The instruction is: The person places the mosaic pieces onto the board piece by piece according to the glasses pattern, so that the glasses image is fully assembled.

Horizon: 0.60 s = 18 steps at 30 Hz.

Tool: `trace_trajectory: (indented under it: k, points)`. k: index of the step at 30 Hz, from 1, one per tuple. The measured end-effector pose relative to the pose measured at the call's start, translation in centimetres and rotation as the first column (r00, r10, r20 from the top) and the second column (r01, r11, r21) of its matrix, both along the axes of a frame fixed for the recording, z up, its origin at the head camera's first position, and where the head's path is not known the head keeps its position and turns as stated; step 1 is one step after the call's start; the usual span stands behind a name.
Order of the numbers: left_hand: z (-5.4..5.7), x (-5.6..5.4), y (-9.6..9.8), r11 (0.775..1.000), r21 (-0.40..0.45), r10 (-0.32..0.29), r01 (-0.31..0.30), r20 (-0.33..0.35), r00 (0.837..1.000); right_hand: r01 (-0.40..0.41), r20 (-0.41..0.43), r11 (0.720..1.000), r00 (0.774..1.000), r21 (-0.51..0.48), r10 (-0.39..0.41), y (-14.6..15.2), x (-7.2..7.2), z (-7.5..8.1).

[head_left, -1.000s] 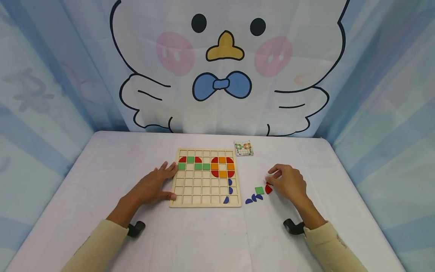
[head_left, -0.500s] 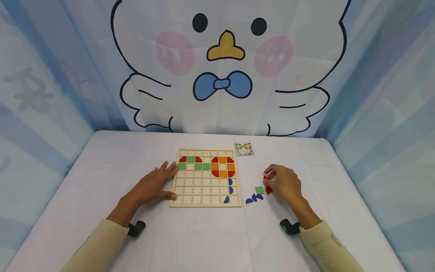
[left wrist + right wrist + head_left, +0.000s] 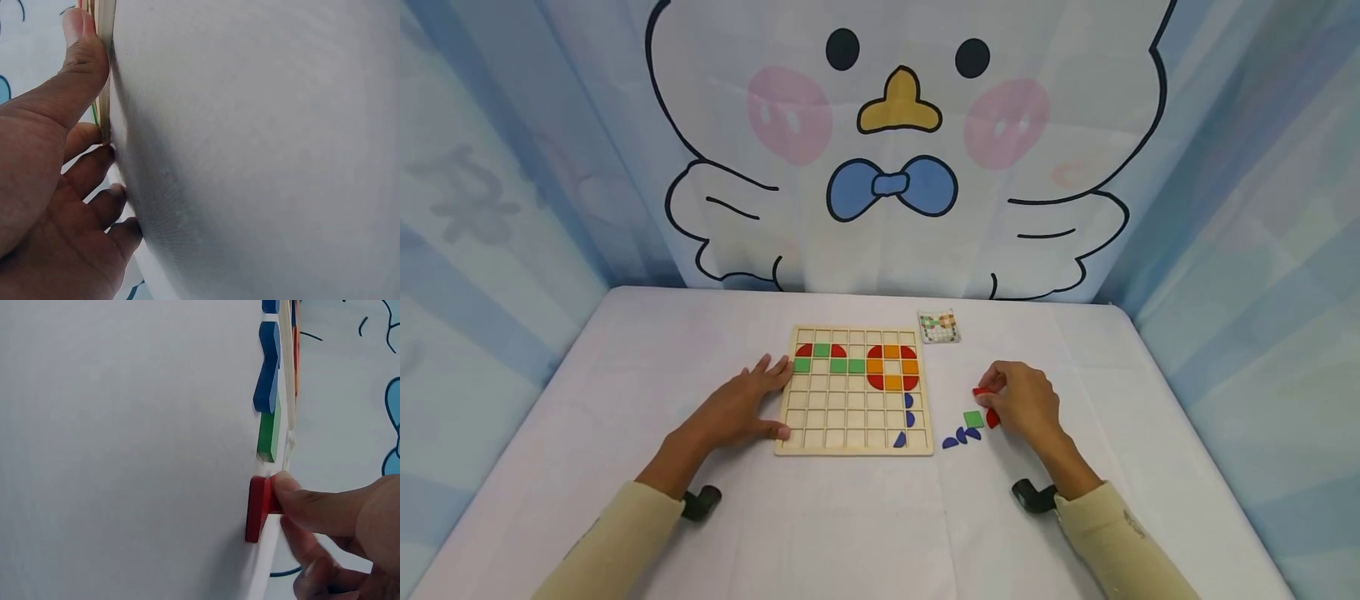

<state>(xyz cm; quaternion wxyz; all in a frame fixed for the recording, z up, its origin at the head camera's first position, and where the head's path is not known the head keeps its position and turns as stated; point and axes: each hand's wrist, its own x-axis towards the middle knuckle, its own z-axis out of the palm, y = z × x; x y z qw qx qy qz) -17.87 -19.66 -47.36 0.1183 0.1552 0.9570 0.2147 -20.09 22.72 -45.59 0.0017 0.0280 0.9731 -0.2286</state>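
Observation:
A wooden grid board (image 3: pixel 826 419) lies on the white table, with red, green, orange and blue pieces in some cells. My left hand (image 3: pixel 748 406) rests at its left side, fingers extended, the thumb (image 3: pixel 84 56) touching the edge. To the right of the board, my right hand (image 3: pixel 1024 402) pinches a small red piece (image 3: pixel 981 391) between thumb and finger. Another red piece (image 3: pixel 992 418) lies under that hand, and the right wrist view shows this red piece (image 3: pixel 256 509) close by the thumb. Beside it are a green square (image 3: pixel 973 419) and several blue half-round pieces (image 3: pixel 950 443).
A small pattern card (image 3: pixel 939 327) with a coloured grid lies behind the board's right corner. The white-covered table (image 3: pixel 850 525) reaches back to a curtain (image 3: pixel 887 250) printed with a cartoon bird. More curtain hangs at both sides.
My right hand has shifted a little left, and the pinched red piece now shows to the left of its fingertips. My left hand and the board have stayed in place.

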Motion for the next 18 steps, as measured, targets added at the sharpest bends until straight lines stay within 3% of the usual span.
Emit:
trace_trajectory:
  k: [8, 18]
  points:
    - [-0.2, -0.1, 0.0, 1.0, -0.01, 0.009, -0.009, 0.001, 1.0, -0.012, -0.023, 0.996, 1.0, -0.094, 0.01, -2.0, -0.2, 0.0]
    - [-0.2, 0.0, 0.0, 1.0, -0.007, 0.016, -0.016, 0.007, 1.0, -0.121, -0.007, 0.961, 0.992, -0.248, 0.123, -6.2, -0.3, 0.7]
